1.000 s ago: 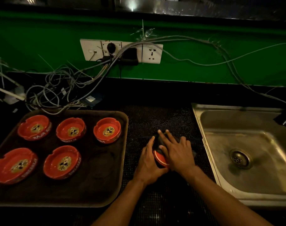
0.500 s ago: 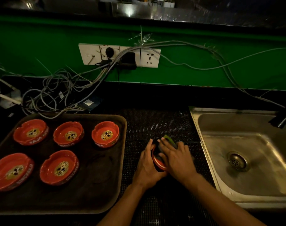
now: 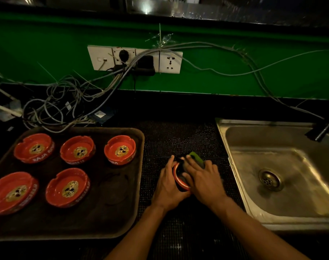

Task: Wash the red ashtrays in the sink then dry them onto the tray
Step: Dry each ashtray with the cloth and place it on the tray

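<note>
Head view: both hands meet over a dark dotted mat (image 3: 178, 139) on the counter, between tray and sink. L hand (image 3: 167, 186) cups a red ashtray (image 3: 179, 180) from its left side, fingers curled round the rim, ashtray tilted up on edge w/ its open face toward the R hand. R hand (image 3: 203, 177) lies over the ashtray's face, fingers fairly straight and spread, pressing a green scrub pad (image 3: 196, 156) against it; pad's far end sticks out past the fingertips. Can't tell whether the thumb hooks under the pad. R hand slightly blurred.

Tray (image 3: 122, 218), brown, sits left of the mat, just beside the L forearm. On it 5 more red ashtrays, all upright, apart from each other: back row far-left ashtray (image 3: 34, 148), back-middle ashtray (image 3: 77, 150), back-right ashtray (image 3: 120, 150); front row front-left ashtray (image 3: 13, 192), front-middle ashtray (image 3: 68, 187). Front-right part of tray is bare.

Steel sink (image 3: 272, 184) is right of the mat, drain (image 3: 270, 180) in its middle, dark tap (image 3: 325, 128) at its far right corner. Behind: green wall (image 3: 47, 44), socket panel (image 3: 135, 59) w/ plugs, tangle of grey cables (image 3: 56, 106) on the counter behind the tray.
</note>
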